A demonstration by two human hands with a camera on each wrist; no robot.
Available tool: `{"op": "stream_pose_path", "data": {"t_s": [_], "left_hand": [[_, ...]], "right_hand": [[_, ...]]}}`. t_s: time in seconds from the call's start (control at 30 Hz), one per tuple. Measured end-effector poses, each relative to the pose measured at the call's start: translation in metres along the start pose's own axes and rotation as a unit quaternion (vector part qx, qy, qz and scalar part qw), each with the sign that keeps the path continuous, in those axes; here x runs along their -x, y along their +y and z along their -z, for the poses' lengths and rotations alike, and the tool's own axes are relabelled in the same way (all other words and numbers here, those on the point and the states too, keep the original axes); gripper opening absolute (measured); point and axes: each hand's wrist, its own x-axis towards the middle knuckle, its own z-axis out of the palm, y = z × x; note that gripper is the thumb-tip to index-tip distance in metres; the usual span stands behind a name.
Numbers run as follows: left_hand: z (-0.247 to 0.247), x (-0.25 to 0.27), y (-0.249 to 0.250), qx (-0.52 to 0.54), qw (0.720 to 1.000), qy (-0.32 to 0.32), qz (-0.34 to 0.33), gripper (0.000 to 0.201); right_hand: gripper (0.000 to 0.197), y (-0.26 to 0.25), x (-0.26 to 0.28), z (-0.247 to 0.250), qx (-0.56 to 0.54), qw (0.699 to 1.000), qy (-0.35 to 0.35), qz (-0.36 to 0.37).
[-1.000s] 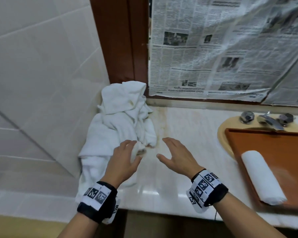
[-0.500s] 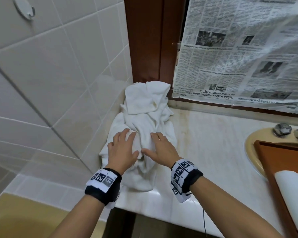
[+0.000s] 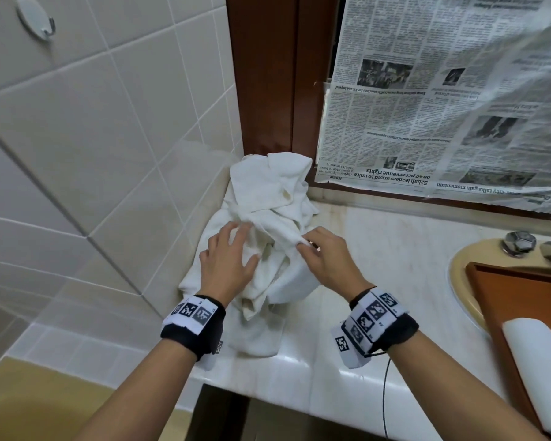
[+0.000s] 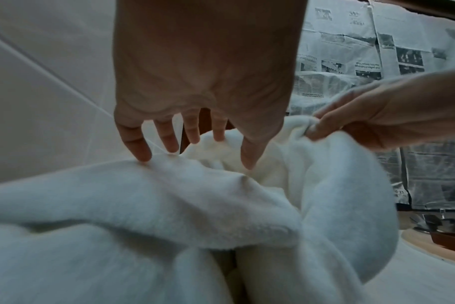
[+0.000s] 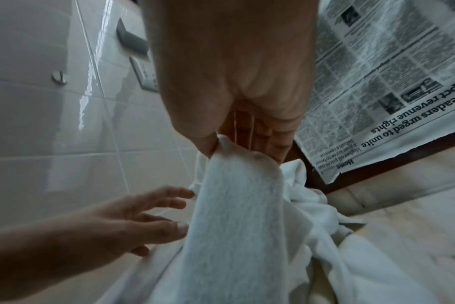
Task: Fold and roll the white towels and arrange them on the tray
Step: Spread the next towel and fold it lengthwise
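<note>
Right hand [image 3: 326, 259] now pinches a fold of the towel pile [image 3: 268, 198]; left hand [image 3: 228, 262] stays spread on it

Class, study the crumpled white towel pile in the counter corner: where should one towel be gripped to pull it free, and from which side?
Probably by a raised fold at the top of the towel pile, from the open counter side, away from the wall. The right hand already pinches such a fold; the left hand rests spread on the rest.
</note>
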Motion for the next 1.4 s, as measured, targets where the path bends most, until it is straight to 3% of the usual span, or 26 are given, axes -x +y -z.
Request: {"op": "stream_pose_path", "data": {"t_s": [0.2,0.37,0.53,0.67,0.73,0.83,0.87,1.0,1.1,1.17,1.27,1.4], "left_hand": [[0.001,-0.033,0.007,0.066,0.997,0.036,-0.017,0.079],[0.000,-0.044,0.000,0.122,0.992,0.031,-0.030,0.029],[0.009,-0.014,-0.002,0.162,0.981,0.056,-0.089,0.018],[0.028,0.022,0.014,0.219,0.967,0.044,-0.120,0.007],[0.035,0.033,0.028,0.241,0.961,0.033,-0.131,0.005],[0.037,0.042,0.050,0.245,0.959,0.018,-0.144,0.003],[0.037,0.044,0.055,0.240,0.959,0.002,-0.149,0.007],[0.032,0.044,0.054,0.192,0.966,-0.045,-0.165,0.011],[0.024,0.035,0.039,0.144,0.977,-0.058,-0.146,0.009],[0.019,0.032,0.035,0.184,0.973,-0.065,-0.125,0.010],[0.015,0.030,0.042,0.255,0.958,-0.067,-0.112,0.013],[0.027,0.037,0.078,0.358,0.911,-0.155,-0.136,0.012]], "right_hand": [[0.014,0.000,0.012,0.015,-0.046,0.998,-0.038,0.000],[0.008,0.003,0.024,0.021,-0.075,0.997,-0.032,-0.011],[0.007,0.011,0.022,0.043,-0.093,0.993,0.055,-0.055],[0.004,0.011,0.022,0.052,-0.070,0.994,0.076,-0.046],[0.010,0.004,0.025,0.050,-0.085,0.994,0.051,-0.040],[0.048,-0.012,0.037,0.033,-0.099,0.992,-0.076,-0.022],[0.052,-0.015,0.041,0.026,-0.072,0.993,-0.098,-0.008],[0.012,-0.012,0.051,0.018,-0.044,0.996,-0.081,0.022],[0.013,-0.005,0.061,0.033,-0.049,0.995,-0.090,0.001],[0.019,-0.006,0.068,0.048,-0.046,0.994,-0.100,-0.003],[0.019,-0.006,0.081,0.080,-0.046,0.996,-0.076,-0.017],[0.005,0.004,0.102,0.118,-0.056,0.996,-0.041,-0.062]]}}
